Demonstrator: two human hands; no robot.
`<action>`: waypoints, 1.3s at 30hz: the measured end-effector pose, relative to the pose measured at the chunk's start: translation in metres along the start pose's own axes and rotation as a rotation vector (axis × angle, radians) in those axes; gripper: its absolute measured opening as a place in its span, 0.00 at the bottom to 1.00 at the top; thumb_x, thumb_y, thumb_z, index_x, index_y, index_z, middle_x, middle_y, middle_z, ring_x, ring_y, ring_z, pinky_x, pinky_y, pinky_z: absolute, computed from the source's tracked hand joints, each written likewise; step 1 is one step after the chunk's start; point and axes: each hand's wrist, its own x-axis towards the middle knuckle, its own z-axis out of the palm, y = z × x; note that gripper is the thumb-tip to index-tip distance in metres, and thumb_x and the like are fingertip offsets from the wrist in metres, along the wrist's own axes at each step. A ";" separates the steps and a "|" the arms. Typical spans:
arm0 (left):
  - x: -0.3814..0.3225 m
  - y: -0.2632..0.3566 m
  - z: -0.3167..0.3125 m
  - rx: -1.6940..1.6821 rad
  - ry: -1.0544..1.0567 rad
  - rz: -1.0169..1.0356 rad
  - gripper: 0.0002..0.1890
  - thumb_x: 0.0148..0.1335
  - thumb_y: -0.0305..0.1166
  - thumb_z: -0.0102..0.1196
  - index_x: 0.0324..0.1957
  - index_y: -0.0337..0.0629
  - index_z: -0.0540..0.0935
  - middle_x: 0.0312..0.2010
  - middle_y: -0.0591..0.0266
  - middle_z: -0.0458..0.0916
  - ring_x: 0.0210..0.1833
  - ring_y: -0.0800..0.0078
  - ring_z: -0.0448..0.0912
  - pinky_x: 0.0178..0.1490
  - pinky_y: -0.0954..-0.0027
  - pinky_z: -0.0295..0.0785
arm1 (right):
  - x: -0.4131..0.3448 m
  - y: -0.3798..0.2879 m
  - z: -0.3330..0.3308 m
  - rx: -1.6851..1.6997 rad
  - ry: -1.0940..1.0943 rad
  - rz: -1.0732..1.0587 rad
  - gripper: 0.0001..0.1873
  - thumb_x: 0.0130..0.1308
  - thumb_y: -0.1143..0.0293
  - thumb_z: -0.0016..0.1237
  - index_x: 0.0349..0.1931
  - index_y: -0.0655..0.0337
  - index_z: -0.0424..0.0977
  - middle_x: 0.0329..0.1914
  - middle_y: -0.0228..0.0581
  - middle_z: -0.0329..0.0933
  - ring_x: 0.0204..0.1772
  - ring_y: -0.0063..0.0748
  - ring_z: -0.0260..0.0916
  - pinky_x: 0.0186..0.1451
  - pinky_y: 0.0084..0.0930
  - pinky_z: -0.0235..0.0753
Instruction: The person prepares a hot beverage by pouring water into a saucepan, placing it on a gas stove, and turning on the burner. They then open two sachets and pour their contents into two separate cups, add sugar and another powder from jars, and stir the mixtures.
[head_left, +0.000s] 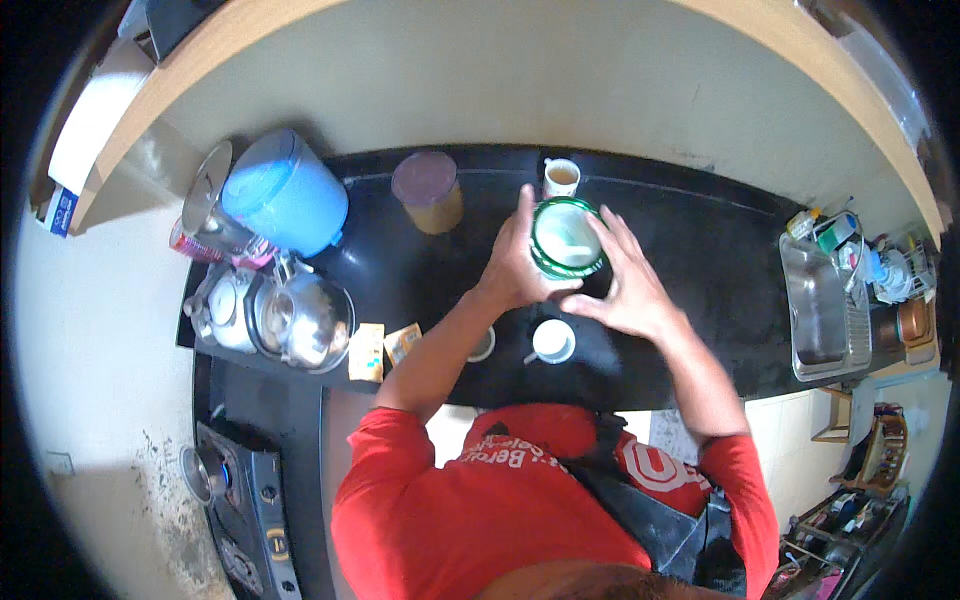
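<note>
Between my hands, above the black countertop (705, 300), is a round container with a green-rimmed, whitish lid (568, 236). My left hand (517, 266) is wrapped around its left and lower side. My right hand (626, 281) is at its right with fingers spread, fingertips at the rim; its thumb is apart from the container. A white mug (553, 341) stands below my hands. Part of another round cup or bowl (484, 345) shows beside my left forearm. Beyond the container stands a white cup with brownish liquid (562, 177). Two yellowish packets (367, 352) lie left of my forearm.
A jar with a purplish lid (426, 180) and a large blue container (285, 191) stand at the back left, near metal pots (307, 322). A steel sink (821, 315) and dish rack are at the right. At lower left, a pan (201, 474) sits over a blue stove flame.
</note>
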 end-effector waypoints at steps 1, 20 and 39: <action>0.001 0.028 -0.014 -0.038 -0.121 -0.066 0.79 0.35 0.44 0.84 0.78 0.27 0.37 0.63 0.35 0.74 0.65 0.43 0.76 0.70 0.53 0.69 | 0.006 -0.014 -0.008 -0.057 -0.078 -0.040 0.66 0.43 0.37 0.73 0.79 0.56 0.54 0.83 0.66 0.46 0.83 0.71 0.44 0.82 0.56 0.53; -0.186 0.155 0.028 -1.490 0.441 -0.931 0.59 0.57 0.62 0.65 0.81 0.58 0.43 0.78 0.51 0.56 0.78 0.50 0.61 0.76 0.42 0.63 | -0.090 -0.015 0.005 0.491 -0.204 -0.098 0.49 0.53 0.59 0.69 0.75 0.61 0.60 0.67 0.57 0.66 0.70 0.52 0.66 0.74 0.42 0.64; -0.198 0.158 0.031 -1.252 0.590 -1.068 0.46 0.64 0.68 0.46 0.74 0.43 0.65 0.68 0.49 0.72 0.69 0.48 0.72 0.70 0.43 0.69 | -0.088 0.001 -0.028 0.197 -0.412 -0.548 0.58 0.47 0.48 0.71 0.78 0.50 0.56 0.77 0.68 0.53 0.75 0.72 0.59 0.73 0.55 0.68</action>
